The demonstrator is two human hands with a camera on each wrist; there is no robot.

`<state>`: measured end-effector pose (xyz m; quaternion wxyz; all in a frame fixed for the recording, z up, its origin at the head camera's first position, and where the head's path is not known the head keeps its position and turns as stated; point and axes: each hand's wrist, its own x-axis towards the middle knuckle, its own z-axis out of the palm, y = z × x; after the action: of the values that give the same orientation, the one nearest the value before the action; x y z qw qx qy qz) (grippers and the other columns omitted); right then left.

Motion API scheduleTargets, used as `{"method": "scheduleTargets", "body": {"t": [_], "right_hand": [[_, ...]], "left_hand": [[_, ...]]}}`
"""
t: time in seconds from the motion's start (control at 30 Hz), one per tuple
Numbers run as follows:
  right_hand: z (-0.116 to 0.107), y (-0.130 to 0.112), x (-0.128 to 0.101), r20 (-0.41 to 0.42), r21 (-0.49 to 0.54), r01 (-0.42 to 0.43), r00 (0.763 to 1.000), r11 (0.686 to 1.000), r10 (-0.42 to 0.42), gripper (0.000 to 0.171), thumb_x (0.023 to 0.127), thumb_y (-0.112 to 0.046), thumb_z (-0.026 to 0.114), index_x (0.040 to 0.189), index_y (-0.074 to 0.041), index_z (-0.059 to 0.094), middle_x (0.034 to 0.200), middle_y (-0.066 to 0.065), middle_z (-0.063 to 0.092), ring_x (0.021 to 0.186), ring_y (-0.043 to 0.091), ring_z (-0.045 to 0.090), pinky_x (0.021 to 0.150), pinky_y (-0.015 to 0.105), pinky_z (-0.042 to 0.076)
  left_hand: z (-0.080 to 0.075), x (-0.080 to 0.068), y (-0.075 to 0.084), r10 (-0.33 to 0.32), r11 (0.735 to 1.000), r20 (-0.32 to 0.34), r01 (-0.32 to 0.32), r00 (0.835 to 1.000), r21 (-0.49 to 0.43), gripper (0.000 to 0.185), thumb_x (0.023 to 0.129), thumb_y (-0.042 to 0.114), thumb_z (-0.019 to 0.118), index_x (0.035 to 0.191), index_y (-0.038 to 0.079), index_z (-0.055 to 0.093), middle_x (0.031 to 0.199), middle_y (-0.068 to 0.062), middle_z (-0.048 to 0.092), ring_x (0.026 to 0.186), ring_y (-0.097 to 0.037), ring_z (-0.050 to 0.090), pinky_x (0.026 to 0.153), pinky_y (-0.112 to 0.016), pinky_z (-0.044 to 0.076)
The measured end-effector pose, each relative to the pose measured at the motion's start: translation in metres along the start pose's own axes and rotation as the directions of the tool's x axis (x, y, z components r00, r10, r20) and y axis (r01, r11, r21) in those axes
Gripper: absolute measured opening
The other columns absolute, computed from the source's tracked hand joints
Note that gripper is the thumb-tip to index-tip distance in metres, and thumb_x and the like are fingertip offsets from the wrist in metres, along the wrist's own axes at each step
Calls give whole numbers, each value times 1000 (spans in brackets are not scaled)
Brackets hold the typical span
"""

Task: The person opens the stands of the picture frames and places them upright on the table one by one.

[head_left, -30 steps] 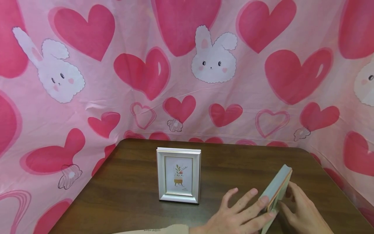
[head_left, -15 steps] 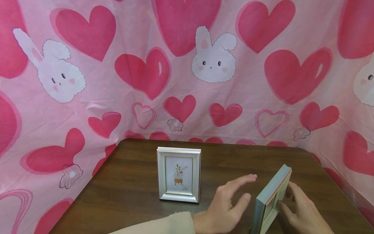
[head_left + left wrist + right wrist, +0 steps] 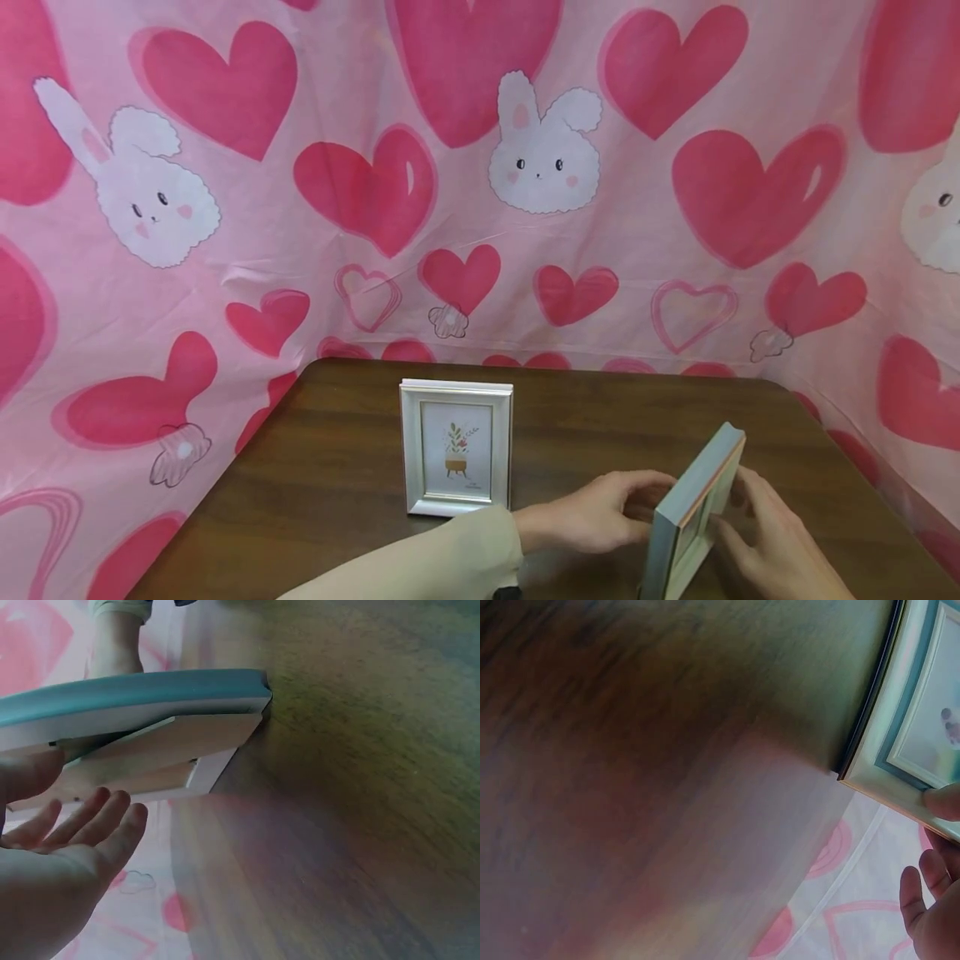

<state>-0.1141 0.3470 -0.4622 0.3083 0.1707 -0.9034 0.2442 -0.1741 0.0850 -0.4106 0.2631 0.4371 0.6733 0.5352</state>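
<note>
At the right front of the table, a picture frame (image 3: pixel 666 537) with a pale blue-grey edge stands upright, angled so its front faces right. My right hand (image 3: pixel 783 533) grips its far side edge; in the right wrist view the thumb (image 3: pixel 946 801) lies on the pale front border, with fingers behind. My left hand (image 3: pixel 588 512) is behind the frame, fingers parted and loosely bent. In the left wrist view, the left thumb (image 3: pixel 34 772) overlaps the frame's back, where a brown backing flap (image 3: pixel 176 742) tilts out. Nothing is held in the left hand.
A second, silver-white picture frame (image 3: pixel 457 508) with a potted-plant print stands upright left of my hands. Both frames are on a dark brown wooden table (image 3: pixel 315 467). A pink cloth (image 3: pixel 465 200) with hearts and rabbits surrounds the table's back and sides.
My left hand has come off the frame's top edge, swung left, then moved down and right behind it. The right hand keeps its grip, and the frame has barely moved.
</note>
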Motion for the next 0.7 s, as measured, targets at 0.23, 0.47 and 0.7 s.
{"method": "scheduleTargets", "body": {"t": [0.23,0.47,0.7], "right_hand": [[1,0,-1,-20,5,2,1000,1000,-2,84,56,13,93,131,4,56,102,-2,60,88,5,52,73,10,37],[0,-1,-2,15,-3,-37,999,999,37,83,59,11,94,133,3,55,103,0,61,88,3,51,69,13,40],[0,-1,-1,-1,-2,-13,1000,1000,13,83,58,12,94,131,3,56,103,-2,61,88,5,52,70,12,38]], "left_hand": [[0,0,-5,-48,992,112,60,993,-110,65,96,-20,59,156,-6,39,149,-24,56,122,-6,61,95,-19,50],[2,-2,-10,-82,994,114,89,990,-60,60,96,-18,62,151,-6,42,141,-25,63,121,-6,62,93,-18,51],[4,-2,-11,-57,995,100,65,993,-72,54,95,-20,62,146,-8,47,136,-29,64,118,-6,63,91,-18,51]]}}
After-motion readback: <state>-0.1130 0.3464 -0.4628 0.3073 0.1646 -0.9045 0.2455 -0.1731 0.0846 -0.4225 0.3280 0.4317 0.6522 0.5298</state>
